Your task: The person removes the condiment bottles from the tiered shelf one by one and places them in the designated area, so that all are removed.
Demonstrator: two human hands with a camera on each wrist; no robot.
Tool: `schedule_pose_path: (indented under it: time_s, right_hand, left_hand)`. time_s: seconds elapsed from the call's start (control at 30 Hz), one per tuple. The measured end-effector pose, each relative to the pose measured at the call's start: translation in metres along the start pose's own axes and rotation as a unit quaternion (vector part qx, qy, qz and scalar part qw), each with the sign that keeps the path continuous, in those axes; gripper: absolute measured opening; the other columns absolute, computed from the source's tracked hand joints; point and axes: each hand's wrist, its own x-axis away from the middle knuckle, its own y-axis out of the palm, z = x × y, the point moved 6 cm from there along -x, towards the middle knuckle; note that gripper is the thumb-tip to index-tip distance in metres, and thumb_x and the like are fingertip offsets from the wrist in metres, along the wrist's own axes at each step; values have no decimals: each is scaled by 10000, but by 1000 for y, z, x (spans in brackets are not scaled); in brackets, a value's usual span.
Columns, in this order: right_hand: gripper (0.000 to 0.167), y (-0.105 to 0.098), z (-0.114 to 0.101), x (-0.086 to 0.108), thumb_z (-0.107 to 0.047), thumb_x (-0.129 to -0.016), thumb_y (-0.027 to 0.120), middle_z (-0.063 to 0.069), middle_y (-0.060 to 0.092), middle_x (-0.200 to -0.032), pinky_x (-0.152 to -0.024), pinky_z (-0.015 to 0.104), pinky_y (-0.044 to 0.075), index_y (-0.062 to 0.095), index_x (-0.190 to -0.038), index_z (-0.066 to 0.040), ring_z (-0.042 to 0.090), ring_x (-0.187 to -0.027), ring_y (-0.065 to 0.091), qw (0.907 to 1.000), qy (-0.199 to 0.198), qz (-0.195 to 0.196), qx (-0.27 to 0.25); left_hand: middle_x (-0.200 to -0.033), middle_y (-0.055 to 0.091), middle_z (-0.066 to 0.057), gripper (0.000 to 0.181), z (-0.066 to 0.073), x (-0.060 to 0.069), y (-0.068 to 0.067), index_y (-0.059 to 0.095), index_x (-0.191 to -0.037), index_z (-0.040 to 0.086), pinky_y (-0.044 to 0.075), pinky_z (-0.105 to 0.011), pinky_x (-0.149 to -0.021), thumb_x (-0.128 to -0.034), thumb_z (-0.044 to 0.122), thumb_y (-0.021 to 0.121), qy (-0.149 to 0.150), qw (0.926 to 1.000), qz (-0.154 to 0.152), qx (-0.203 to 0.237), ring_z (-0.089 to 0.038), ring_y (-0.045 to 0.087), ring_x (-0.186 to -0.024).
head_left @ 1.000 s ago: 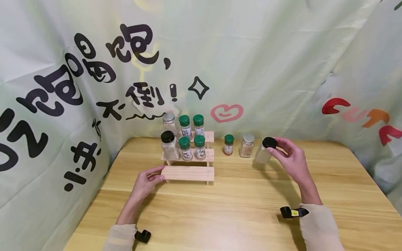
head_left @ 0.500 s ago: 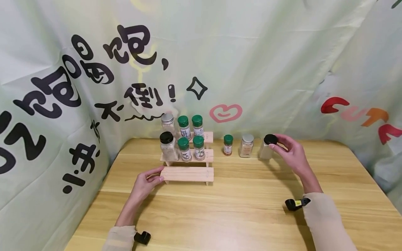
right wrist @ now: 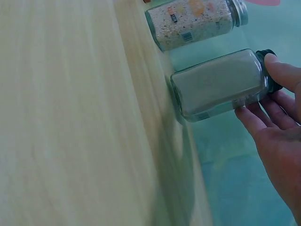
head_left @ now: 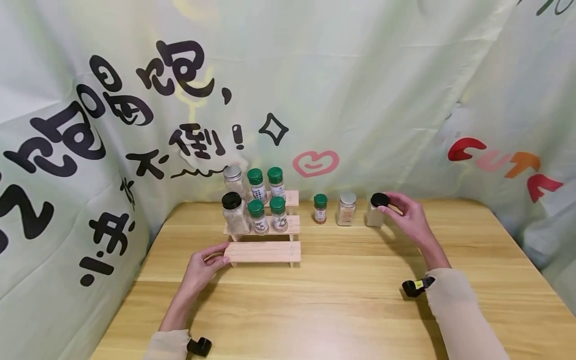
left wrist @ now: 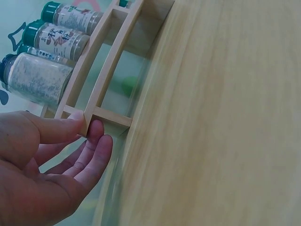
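Observation:
The left hand (head_left: 201, 270) pinches the left end of the lowest wooden step (head_left: 263, 252) between thumb and fingers; in the left wrist view that hand (left wrist: 51, 165) grips the rack's corner (left wrist: 88, 121). At the right, the right hand (head_left: 411, 217) holds a black-capped jar (head_left: 374, 217) by its cap, upright at the table's back. Seen in the right wrist view, the thumb and fingers of the right hand (right wrist: 282, 113) are round the cap and neck of the jar (right wrist: 221, 84), filled with pale powder. A silver-capped jar (head_left: 346, 215) stands just left of it.
Several green-capped jars, a black-capped jar (head_left: 236, 217) and a silver-capped jar (head_left: 234, 180) stand on the rack's upper two steps. A small green-capped jar (head_left: 320, 212) stands between the rack and the silver-capped jar. Printed cloth (head_left: 382, 110) hangs behind the table (head_left: 315, 310).
The right hand has brought the black-capped jar from a tilt to upright, closer to the silver-capped one. The left hand keeps its hold on the step. The head view has shifted slightly.

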Motion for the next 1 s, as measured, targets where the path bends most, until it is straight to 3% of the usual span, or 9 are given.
schedule_pose_path:
  time_s: [0.13, 0.4, 0.67, 0.8, 0.9, 1.0]
  right_hand:
    - [408, -1, 4, 4, 48, -955, 688, 74, 676, -1241, -903, 126, 521, 552, -1321, 167, -14, -1132, 609, 9999, 97, -38, -2]
    - [466, -1, 6, 6, -60, -992, 685, 287, 588, -1367, -930, 125, 507, 533, -1397, 113, -8, -1197, 566, 9993, 275, -213, 111]
    - [561, 1, 4, 9, -117, -1000, 691, 261, 493, -1502, -979, 97, 455, 479, -1501, 23, 120, -1343, 508, 9977, 561, -347, 139]
    - [495, -3, -7, 11, -136, -1011, 676, 166, 590, -1422, -974, 118, 474, 529, -1452, 35, 107, -1260, 575, 9984, 541, 97, -86]
    - [434, -10, -20, 15, -92, -1008, 668, 120, 656, -1318, -960, 147, 504, 560, -1391, 81, 92, -1149, 640, 9962, 381, 513, -598]
    - [401, -11, -32, 18, -52, -994, 676, 136, 675, -1265, -946, 168, 524, 577, -1347, 109, 120, -1102, 663, 9936, 230, 626, -916]
  left_hand:
    - [-1407, 579, -267, 427, 0, 0, 1, 616, -1371, -55, 580, -225, -863, -951, -49, 693, 2, 10000, -27, -68, -290, 672, -1134]
    - [-1384, 574, -311, 437, 1, 1, 2, 594, -1370, -92, 577, -222, -872, -941, -96, 674, -1, 9999, -30, 154, -235, 679, -1108]
    - [-1402, 571, -291, 447, -1, 9, -3, 602, -1383, -59, 581, -234, -867, -949, -28, 707, -100, 9999, 26, 49, -274, 681, -1126]
    - [-1412, 576, -265, 459, -2, 9, -6, 606, -1386, -46, 583, -227, -854, -944, -4, 724, -88, 9999, 65, 7, -217, 694, -1101]
    - [-1427, 564, -262, 461, -1, 6, -4, 602, -1390, -44, 582, -229, -860, -947, -5, 721, -26, 10000, -6, -16, -233, 687, -1120]
    - [-1429, 561, -268, 446, 1, 2, -2, 608, -1386, -42, 578, -223, -865, -952, -17, 708, -16, 10000, -25, -50, -283, 668, -1152]
